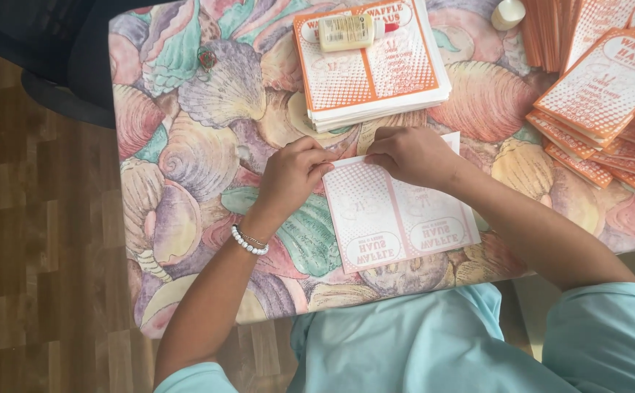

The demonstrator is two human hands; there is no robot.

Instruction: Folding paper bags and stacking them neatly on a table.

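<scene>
Nearest me, my left hand (293, 175) and right hand (410, 155) both pinch the far edge of a flat printed sheet (397, 211) on the shell-patterned table (186, 145).

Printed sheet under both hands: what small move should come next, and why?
Probably press and run the fingertips along the far edge to set the fold. Both the left hand and right hand pinch the top edge of the printed sheet, which lies flat on the shell-patterned table; whether the fold is already creased cannot be told.
</scene>
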